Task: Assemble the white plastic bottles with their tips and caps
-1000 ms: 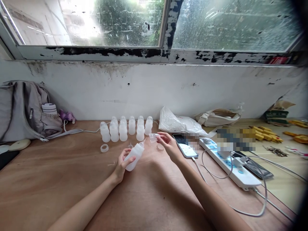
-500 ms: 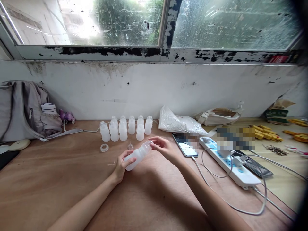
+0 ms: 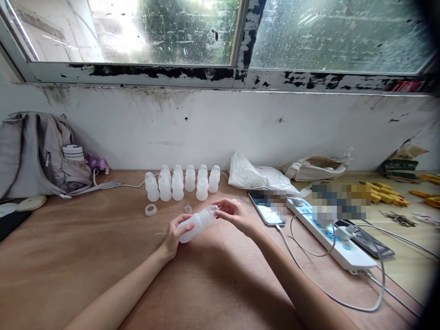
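Note:
My left hand (image 3: 173, 236) is wrapped round the lower body of a frosted white baby bottle (image 3: 192, 228), which tilts up to the right. A clear cap (image 3: 211, 210) covers the bottle's top end. The fingertips of my right hand (image 3: 237, 216) are closed on the far end of this cap. Just behind the held bottle lies a clear nipple (image 3: 187, 208) on the table, and a white screw ring (image 3: 150, 210) is left of it. Several similar bottles (image 3: 178, 187) stand upright in a group further back. One front bottle (image 3: 202, 189) has no tall cap on it.
On the right are a phone (image 3: 266, 208), a white power strip (image 3: 340, 250) with looping cables, and yellow parts (image 3: 385, 193). A plastic bag (image 3: 261, 178) and a small beige bag (image 3: 314, 168) lie by the wall. A grey backpack (image 3: 30, 156) stands at left.
My right hand has brought the clear cap leftward onto the top of the held bottle, covering the nipple. The left hand keeps its hold. The view has shifted slightly.

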A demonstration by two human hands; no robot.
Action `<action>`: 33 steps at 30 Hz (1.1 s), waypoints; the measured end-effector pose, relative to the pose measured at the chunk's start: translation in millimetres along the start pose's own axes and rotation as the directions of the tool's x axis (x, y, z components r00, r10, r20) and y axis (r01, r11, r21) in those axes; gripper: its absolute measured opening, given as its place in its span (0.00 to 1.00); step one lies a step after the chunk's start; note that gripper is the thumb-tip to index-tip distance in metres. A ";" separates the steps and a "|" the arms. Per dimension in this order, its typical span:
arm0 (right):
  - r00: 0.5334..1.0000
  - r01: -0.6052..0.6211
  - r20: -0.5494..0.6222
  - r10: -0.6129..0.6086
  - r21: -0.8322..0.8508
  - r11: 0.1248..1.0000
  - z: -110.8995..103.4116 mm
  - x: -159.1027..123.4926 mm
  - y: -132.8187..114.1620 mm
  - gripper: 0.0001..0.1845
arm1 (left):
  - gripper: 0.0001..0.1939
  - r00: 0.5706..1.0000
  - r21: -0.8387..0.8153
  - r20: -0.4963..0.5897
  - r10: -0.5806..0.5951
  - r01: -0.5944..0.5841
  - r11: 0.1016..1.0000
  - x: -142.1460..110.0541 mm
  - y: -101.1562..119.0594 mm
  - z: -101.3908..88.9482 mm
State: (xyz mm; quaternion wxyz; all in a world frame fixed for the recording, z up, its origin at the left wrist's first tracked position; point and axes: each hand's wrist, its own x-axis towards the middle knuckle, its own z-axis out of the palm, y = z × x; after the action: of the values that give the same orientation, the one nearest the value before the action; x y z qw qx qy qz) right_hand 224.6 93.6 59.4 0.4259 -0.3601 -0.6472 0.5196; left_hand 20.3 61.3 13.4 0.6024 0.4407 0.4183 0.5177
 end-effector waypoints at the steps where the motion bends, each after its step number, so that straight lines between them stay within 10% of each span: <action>1: 1.000 -0.022 0.014 0.022 -0.001 1.000 -1.2 -0.6 -0.6 0.16 | 0.17 1.000 0.012 0.009 0.003 -0.004 1.000 -0.4 0.3 -0.1; 10: 0.987 -0.153 0.053 0.152 0.015 0.988 18.7 -7.5 17.5 0.22 | 0.14 0.973 0.190 0.226 -0.038 -0.006 0.982 -2.9 2.9 3.4; 33: 0.978 -0.207 0.084 0.191 0.280 0.937 39.7 -21.8 56.8 0.08 | 0.16 0.987 0.369 0.053 0.153 -0.162 0.915 -6.0 -8.9 2.9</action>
State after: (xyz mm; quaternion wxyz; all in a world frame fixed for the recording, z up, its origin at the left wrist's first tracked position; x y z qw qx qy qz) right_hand 197.5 70.7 -3.9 0.4008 -0.3434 -0.5367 0.6584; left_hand 24.7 54.4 5.9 0.4689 0.5849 0.4652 0.4708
